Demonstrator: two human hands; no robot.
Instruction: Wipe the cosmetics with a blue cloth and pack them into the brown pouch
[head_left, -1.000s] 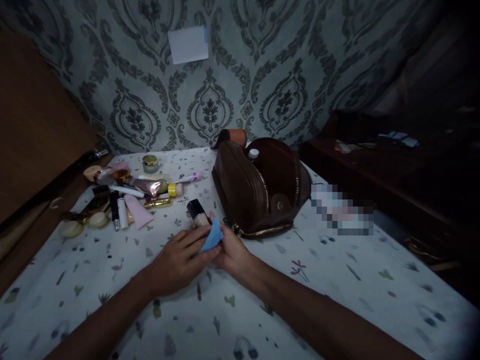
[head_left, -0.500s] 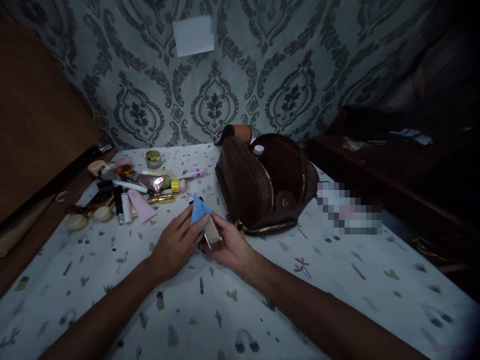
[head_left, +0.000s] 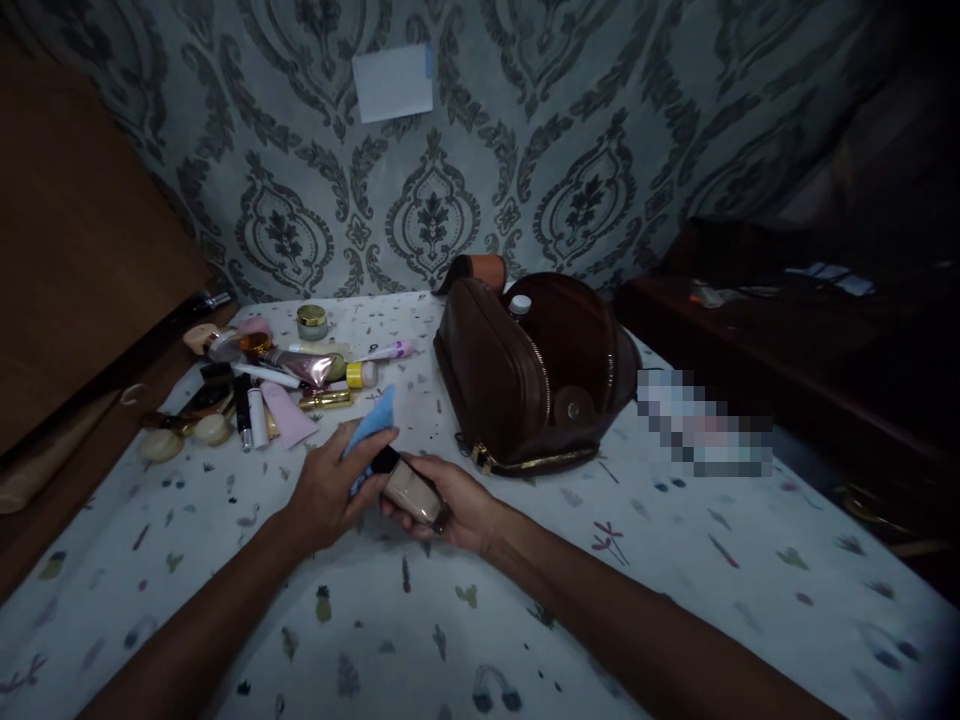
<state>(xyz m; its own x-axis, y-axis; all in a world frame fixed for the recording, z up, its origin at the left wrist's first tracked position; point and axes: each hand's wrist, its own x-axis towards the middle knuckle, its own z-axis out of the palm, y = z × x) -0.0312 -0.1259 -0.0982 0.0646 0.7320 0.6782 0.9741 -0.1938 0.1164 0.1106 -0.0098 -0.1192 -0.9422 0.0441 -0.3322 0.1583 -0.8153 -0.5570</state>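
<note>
Patterned sheet (head_left: pixel 570 610) holds cosmetics (head_left: pixel 279 385) left — brown bag (head_left: pixel 502 390) sits beyond bottle (head_left: pixel 409 492), cloth (head_left: pixel 372 424).

Head camera, looking forward-down, close over bed (head_left: pixel 675 600)

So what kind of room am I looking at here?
Probably a bedroom: damask wallpaper, a printed sheet over the surface, loose cosmetics beside an open brown bag. The right hand holds a foundation bottle, the left hand a blue cloth.

Left hand (head_left: pixel 324 492) half hides blue cloth (head_left: pixel 374 420)
</note>
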